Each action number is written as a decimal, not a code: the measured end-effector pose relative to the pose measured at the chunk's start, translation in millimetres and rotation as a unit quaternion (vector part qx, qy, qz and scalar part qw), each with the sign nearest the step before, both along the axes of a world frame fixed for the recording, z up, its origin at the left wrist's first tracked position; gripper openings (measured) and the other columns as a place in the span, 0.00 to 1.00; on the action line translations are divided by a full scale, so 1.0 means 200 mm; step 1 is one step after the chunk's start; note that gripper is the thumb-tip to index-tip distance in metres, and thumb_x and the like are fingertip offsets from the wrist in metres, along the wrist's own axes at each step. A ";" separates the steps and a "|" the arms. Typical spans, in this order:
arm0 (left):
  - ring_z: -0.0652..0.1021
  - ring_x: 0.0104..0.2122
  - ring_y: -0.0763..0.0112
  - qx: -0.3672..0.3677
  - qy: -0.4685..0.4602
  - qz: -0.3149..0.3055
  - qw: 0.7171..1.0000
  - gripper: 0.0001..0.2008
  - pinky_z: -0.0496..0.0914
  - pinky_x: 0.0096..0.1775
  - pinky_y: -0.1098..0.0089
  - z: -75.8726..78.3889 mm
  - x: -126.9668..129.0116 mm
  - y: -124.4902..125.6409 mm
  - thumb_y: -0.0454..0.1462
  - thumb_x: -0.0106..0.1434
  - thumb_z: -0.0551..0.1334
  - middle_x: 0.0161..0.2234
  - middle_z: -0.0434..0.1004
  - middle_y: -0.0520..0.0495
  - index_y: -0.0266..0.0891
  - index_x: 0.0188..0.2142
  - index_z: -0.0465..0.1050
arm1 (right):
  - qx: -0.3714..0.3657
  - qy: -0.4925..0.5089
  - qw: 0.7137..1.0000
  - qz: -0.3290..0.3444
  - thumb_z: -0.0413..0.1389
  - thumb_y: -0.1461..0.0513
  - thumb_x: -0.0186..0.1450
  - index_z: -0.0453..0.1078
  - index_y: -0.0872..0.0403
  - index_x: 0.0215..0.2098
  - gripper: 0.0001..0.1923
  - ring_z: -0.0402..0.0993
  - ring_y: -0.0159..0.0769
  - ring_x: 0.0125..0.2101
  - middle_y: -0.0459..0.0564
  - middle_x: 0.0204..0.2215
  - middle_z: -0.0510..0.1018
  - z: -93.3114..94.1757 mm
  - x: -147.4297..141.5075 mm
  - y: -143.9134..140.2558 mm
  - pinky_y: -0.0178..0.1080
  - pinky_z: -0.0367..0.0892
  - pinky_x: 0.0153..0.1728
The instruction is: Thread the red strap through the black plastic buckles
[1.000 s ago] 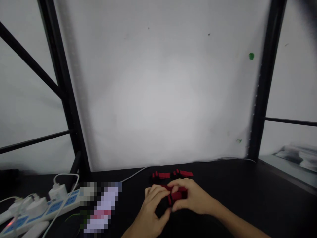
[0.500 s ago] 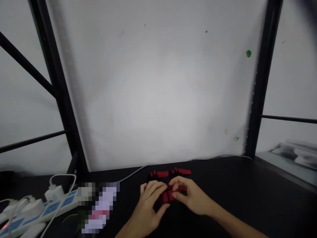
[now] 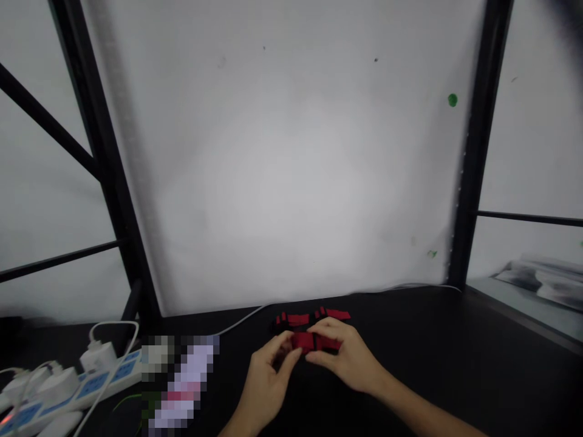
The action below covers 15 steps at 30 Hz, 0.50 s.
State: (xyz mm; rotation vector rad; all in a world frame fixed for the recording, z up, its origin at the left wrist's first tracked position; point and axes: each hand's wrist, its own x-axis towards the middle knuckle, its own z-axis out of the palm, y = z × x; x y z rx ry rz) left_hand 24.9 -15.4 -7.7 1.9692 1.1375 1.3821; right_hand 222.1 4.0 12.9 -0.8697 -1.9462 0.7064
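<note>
I see a white power strip with plugged-in chargers at the worktop's left edge. A white cable runs along its back edge, below the white backdrop.

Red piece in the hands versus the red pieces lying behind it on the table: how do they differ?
The held piece is pinched between the left hand and right hand; the far pieces lie untouched on the table. The held piece is partly hidden by fingers; the far pieces show fully, spread in a row. The held piece is nearer the camera. Both are red with black parts.
</note>
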 end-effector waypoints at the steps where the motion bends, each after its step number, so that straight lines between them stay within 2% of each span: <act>1: 0.78 0.33 0.65 -0.020 -0.043 0.002 0.999 0.13 0.74 0.38 0.67 0.00 0.00 0.00 0.41 0.67 0.60 0.34 0.79 0.47 0.39 0.47 0.74 | -0.032 0.038 0.999 -0.005 0.67 0.55 0.57 0.78 0.49 0.43 0.17 0.72 0.38 0.35 0.48 0.36 0.77 -0.02 -0.01 0.01 0.40 0.66 0.39; 3: 0.79 0.33 0.65 -0.037 -0.085 0.003 0.996 0.15 0.75 0.39 0.67 0.01 0.00 -0.02 0.43 0.69 0.57 0.35 0.81 0.45 0.38 0.48 0.74 | -0.121 0.103 0.987 0.011 0.68 0.55 0.54 0.77 0.51 0.45 0.21 0.71 0.36 0.31 0.47 0.31 0.77 -0.05 -0.03 0.03 0.39 0.66 0.35; 5: 0.80 0.36 0.64 -0.009 -0.054 -0.013 0.998 0.15 0.76 0.41 0.65 0.02 0.00 -0.04 0.41 0.70 0.55 0.38 0.81 0.44 0.39 0.50 0.73 | -0.206 0.164 0.963 0.058 0.70 0.57 0.52 0.78 0.53 0.43 0.21 0.72 0.36 0.30 0.46 0.28 0.77 -0.08 -0.04 0.03 0.38 0.66 0.36; 6: 0.80 0.40 0.62 0.022 -0.020 -0.025 0.999 0.16 0.76 0.44 0.63 0.02 0.00 -0.06 0.40 0.69 0.56 0.42 0.81 0.43 0.40 0.53 0.71 | -0.236 0.195 0.948 0.084 0.70 0.58 0.51 0.78 0.53 0.41 0.20 0.73 0.37 0.32 0.46 0.28 0.77 -0.09 -0.05 0.02 0.39 0.67 0.37; 9: 0.75 0.51 0.57 0.146 0.098 -0.032 0.984 0.27 0.71 0.53 0.56 0.03 -0.02 -0.09 0.34 0.63 0.62 0.52 0.75 0.41 0.44 0.61 0.63 | -0.291 0.287 0.905 0.118 0.70 0.60 0.51 0.78 0.56 0.31 0.11 0.73 0.35 0.33 0.45 0.26 0.76 -0.09 -0.07 0.00 0.37 0.67 0.39; 10: 0.74 0.51 0.56 0.185 0.122 -0.017 0.975 0.27 0.71 0.53 0.55 0.03 -0.02 -0.08 0.33 0.61 0.64 0.52 0.75 0.40 0.44 0.60 0.64 | -0.311 0.311 0.890 0.119 0.70 0.61 0.51 0.78 0.56 0.29 0.10 0.72 0.33 0.31 0.45 0.25 0.75 -0.10 -0.07 -0.01 0.36 0.67 0.38; 12: 0.75 0.48 0.57 0.246 0.142 0.013 0.959 0.20 0.72 0.49 0.56 0.02 -0.02 -0.06 0.31 0.60 0.64 0.47 0.77 0.42 0.43 0.52 0.70 | -0.344 0.339 0.867 0.120 0.71 0.61 0.51 0.77 0.57 0.26 0.09 0.70 0.29 0.28 0.43 0.23 0.73 -0.11 -0.07 -0.01 0.33 0.66 0.35; 15: 0.76 0.41 0.61 0.294 0.147 0.031 0.944 0.11 0.71 0.44 0.60 0.01 -0.02 -0.03 0.28 0.62 0.61 0.39 0.77 0.45 0.43 0.43 0.71 | -0.368 0.333 0.858 0.131 0.71 0.61 0.51 0.78 0.57 0.26 0.09 0.67 0.27 0.27 0.44 0.23 0.73 -0.13 -0.07 -0.01 0.31 0.63 0.31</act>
